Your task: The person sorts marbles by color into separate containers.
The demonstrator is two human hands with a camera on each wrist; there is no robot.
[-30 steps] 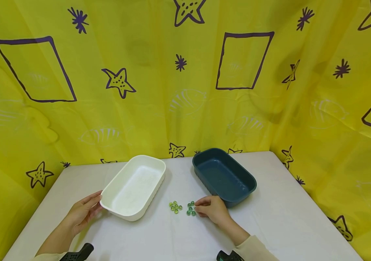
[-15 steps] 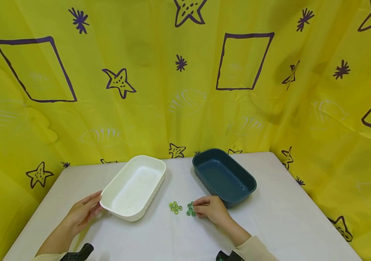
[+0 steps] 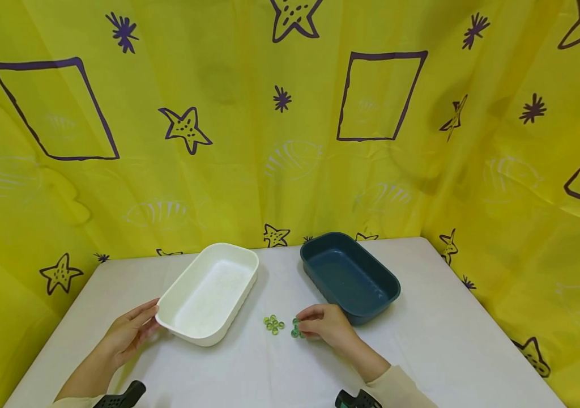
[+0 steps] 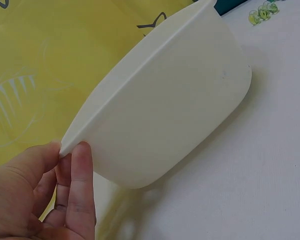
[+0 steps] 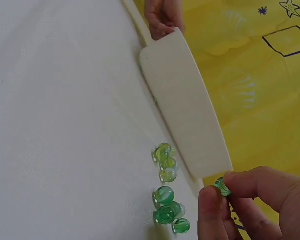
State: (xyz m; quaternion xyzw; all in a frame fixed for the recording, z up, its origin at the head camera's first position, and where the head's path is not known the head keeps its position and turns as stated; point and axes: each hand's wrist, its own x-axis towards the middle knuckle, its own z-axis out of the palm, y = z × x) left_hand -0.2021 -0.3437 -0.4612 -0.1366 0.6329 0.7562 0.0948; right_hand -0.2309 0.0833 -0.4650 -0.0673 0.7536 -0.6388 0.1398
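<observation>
My left hand (image 3: 129, 334) pinches the near left corner of a white plastic tub (image 3: 208, 294); the left wrist view shows thumb and fingers on its rim (image 4: 132, 80). Between the fingertips of my right hand (image 3: 333, 327) is a green swirled glass marble (image 5: 222, 187), plain in the right wrist view and hidden from the head. On the cloth just by those fingers lie several green marbles (image 5: 165, 215), partly covered by the hand in the head view. A small cluster of yellow-green marbles (image 3: 273, 324) lies to their left, nearer the tub.
A dark blue tub (image 3: 346, 272) stands right behind my right hand, its near end close to the wrist. Both tubs rest on a white-covered table (image 3: 239, 374). A yellow patterned curtain (image 3: 239, 187) hangs along the back and sides.
My right hand has shifted slightly left over the green marbles and hides more of them. The left hand and both tubs stay where they were.
</observation>
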